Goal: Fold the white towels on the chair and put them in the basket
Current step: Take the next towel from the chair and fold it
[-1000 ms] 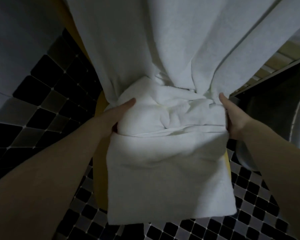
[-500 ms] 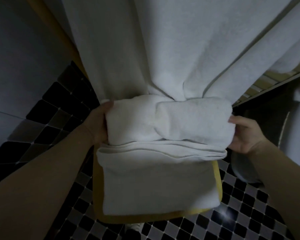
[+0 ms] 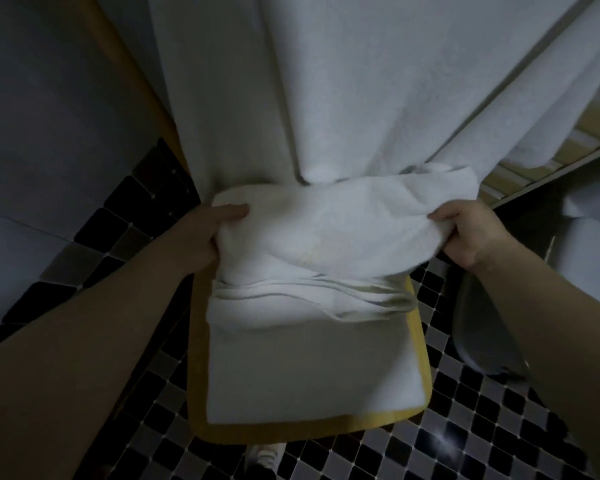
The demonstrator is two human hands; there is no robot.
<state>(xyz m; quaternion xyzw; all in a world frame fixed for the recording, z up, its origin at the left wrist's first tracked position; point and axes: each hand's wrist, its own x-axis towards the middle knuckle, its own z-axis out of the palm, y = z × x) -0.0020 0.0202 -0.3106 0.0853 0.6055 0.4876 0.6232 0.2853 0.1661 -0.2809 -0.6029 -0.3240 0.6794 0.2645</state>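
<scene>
Already, a folded towel (image 3: pixel 312 368) lay flat on the front of the yellow chair (image 3: pixel 418 382), which stood on the checkered floor (image 3: pixel 499 438). Behind that towel, over the back of the seat, the left hand (image 3: pixel 205 237) and right hand (image 3: pixel 465 233) each gripped an end of a bundled towel (image 3: pixel 326 230), fingers curled into the cloth, thumbs on top. Farther back, more white towels (image 3: pixel 361 81) hung over the chair's backrest, unfolded. No basket could be made out, so nothing seemed put away; most of the job apparently remained.
</scene>
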